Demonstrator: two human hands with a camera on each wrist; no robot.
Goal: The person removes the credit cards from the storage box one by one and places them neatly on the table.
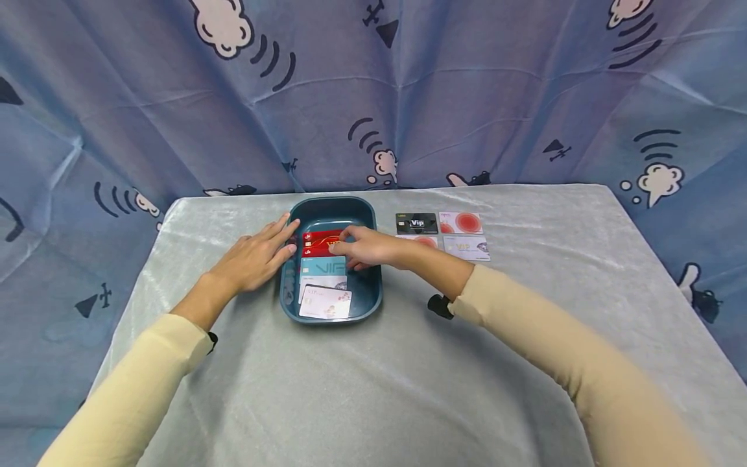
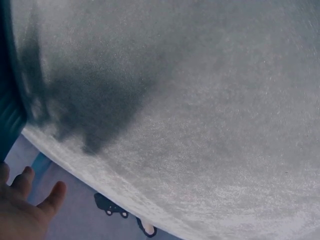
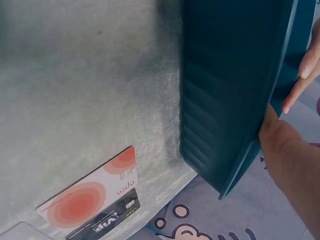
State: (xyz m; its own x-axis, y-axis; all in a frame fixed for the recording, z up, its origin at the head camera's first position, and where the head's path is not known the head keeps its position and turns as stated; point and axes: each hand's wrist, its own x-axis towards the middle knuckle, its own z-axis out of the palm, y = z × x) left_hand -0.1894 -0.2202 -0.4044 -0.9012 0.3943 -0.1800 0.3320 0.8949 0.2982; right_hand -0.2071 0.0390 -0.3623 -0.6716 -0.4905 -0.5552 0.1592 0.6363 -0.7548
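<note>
A dark teal tray (image 1: pixel 331 206) stands on the table with several cards inside, overlapping in a column. At the top are red VIP cards (image 1: pixel 315 240), then a light blue card (image 1: pixel 323 265), a mostly covered white one and a white VIP card (image 1: pixel 324 302) in front. My left hand (image 1: pixel 255 254) rests at the tray's left rim, fingers spread and fairly straight. Reaching over the right rim, my right hand (image 1: pixel 367 247) pinches the right end of a red card between thumb and fingers. Its fingertips are partly hidden in the right wrist view, behind the tray wall (image 3: pixel 230 90).
Right of the tray lie a black VIP card (image 1: pixel 417 224), a white card with red circles (image 1: pixel 461 222), a silver VIP card (image 1: pixel 466 248) and another red-circled card (image 1: pixel 425 240) partly covered by my right forearm. A patterned curtain (image 1: pixel 327 130) hangs behind the grey-clothed table (image 1: pixel 373 389).
</note>
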